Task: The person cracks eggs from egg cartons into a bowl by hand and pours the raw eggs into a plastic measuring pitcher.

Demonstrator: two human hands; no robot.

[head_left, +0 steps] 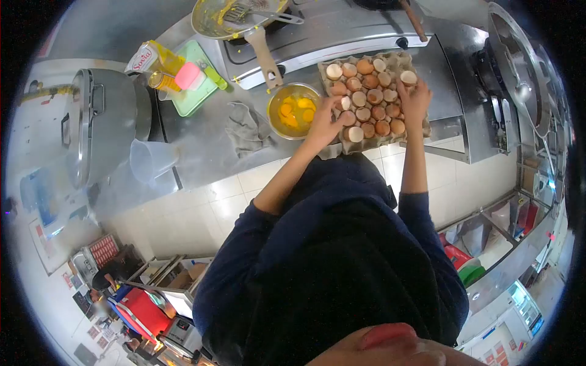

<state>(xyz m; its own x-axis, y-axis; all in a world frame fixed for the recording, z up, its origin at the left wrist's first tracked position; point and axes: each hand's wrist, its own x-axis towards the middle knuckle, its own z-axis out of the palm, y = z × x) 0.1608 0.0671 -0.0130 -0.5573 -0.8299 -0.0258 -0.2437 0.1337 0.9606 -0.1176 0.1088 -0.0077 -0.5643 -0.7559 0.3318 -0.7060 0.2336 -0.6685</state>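
Observation:
A cardboard egg tray (325, 72) on the steel counter holds rows of brown eggshells, many of them broken open. My right hand (416, 100) has its fingers closed on an eggshell half (408, 77) at the tray's right side. Over the left side of the tray, my left hand (328, 125) pinches another eggshell (345, 103), partly covered by the fingers. Just left of that hand stands a metal bowl (273, 118) with several raw yolks and egg white (297, 113) in it.
A frying pan (203, 24) with a slotted turner (268, 13) sits on the stove (342, 46). Left of the bowl lie a grey cloth (244, 127) and a green board (189, 105) bearing an oil bottle (162, 60). Farther left are a plastic jug (149, 160) and a large pot (110, 122).

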